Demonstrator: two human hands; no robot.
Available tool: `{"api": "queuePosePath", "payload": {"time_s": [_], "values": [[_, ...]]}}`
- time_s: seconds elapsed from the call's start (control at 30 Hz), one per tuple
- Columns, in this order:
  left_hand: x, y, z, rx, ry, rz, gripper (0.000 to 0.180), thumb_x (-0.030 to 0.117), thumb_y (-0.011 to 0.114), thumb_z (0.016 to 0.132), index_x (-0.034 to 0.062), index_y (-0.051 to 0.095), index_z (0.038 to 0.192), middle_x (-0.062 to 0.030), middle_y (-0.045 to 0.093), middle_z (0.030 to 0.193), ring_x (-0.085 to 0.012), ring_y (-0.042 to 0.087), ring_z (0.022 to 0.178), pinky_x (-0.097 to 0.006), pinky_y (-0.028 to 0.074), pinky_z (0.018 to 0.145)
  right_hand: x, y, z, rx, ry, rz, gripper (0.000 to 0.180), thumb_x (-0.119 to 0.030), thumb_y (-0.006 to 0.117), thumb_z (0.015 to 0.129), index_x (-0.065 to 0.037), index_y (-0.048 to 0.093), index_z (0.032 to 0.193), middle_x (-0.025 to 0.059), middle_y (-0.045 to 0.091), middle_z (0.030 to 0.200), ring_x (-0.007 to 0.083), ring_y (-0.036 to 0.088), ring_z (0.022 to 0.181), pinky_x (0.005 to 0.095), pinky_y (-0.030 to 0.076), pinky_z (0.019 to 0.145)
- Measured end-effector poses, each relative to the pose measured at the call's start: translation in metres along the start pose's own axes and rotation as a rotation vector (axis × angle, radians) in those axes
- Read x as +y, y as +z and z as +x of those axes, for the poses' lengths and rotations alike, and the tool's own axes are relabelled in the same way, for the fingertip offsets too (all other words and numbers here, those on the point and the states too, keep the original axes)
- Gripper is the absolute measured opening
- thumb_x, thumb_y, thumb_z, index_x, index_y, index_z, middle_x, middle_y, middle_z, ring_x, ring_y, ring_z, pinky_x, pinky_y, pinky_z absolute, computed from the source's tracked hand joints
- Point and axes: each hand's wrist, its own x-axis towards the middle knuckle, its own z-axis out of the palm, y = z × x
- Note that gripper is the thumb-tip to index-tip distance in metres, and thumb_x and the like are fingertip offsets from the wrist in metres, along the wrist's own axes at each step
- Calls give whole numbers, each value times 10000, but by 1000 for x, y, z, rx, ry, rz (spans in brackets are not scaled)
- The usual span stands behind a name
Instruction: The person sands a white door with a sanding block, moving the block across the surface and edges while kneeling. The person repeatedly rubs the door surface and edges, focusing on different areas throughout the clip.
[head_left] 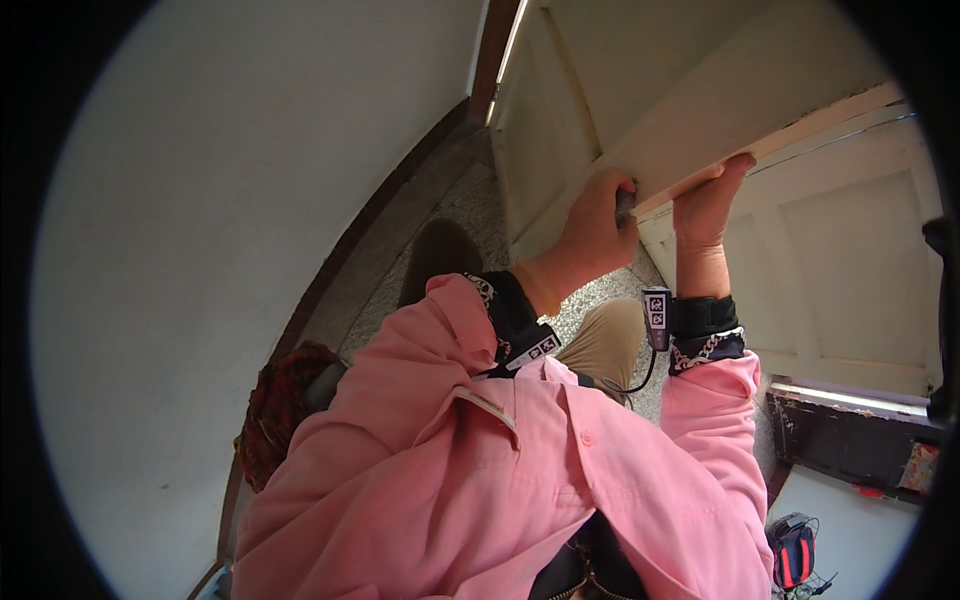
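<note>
A cream panelled door [700, 110] stands in front of me, its narrow edge turned toward my hands. My left hand [595, 225] is closed around a small dark, ribbed-looking object [626, 203] against the door's face, close to that edge. Its exact kind is hard to make out, since the fingers cover much of it. To the right, my right hand [708, 205] grips the door's edge, with one digit lying along it and the other fingers mostly hidden. Both wrists wear black bands with small tagged devices.
A plain pale wall [220, 200] with a dark skirting runs along the left. Speckled stone floor [470, 200] shows below the door. Another cream panelled surface [840, 240] is at the right. A dark red patterned cloth [285, 405] lies left, and a black-and-red bag [795, 560] lower right.
</note>
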Motion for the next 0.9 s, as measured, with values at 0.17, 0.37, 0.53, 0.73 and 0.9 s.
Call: {"api": "queuePosePath", "payload": {"time_s": [0.17, 0.37, 0.53, 0.73, 0.9], "values": [[-8, -11, -15, -108, -44, -40, 378, -8, 666, 826, 62, 531, 1173, -205, 624, 1101, -399, 640, 993, -413, 523, 835, 1, -1, -1, -30, -30, 4, 866, -749, 454, 957, -112, 363, 1537, 14, 453, 1506, 198, 409, 1397, 390, 337, 1162], [-34, -11, -29, -149, -208, 56, 378, 17, 723, 822, 61, 542, 1151, -186, 639, 1025, -376, 658, 948, -416, 525, 824, -1, 5, -4, -3, -36, -8, 890, -747, 476, 950, -81, 370, 1530, 38, 462, 1502, 214, 418, 1394, 387, 333, 1162], [-31, -4, -20, -109, -96, 20, 361, 58, 762, 816, 50, 552, 1110, -186, 643, 1002, -378, 659, 926, -415, 527, 800, -4, 7, -4, -19, -48, -2, 914, -737, 500, 949, -31, 384, 1519, 85, 486, 1486, 237, 435, 1382, 380, 344, 1150], [-53, -10, -26, -234, -248, 57, 370, 79, 784, 805, 39, 551, 1089, -183, 645, 944, -367, 669, 865, -413, 533, 764, -3, 3, -3, -56, -66, -34, 806, -712, 422, 994, -110, 376, 1528, 6, 466, 1502, 195, 413, 1399, 378, 324, 1168], [-42, -3, -23, -196, -339, 94, 332, 115, 805, 797, 27, 562, 1006, -169, 647, 870, -348, 667, 786, -417, 526, 702, -2, 2, -2, -79, -40, -27, 785, -691, 408, 1011, -103, 379, 1529, 16, 472, 1501, 195, 419, 1394, 375, 333, 1159]]}}
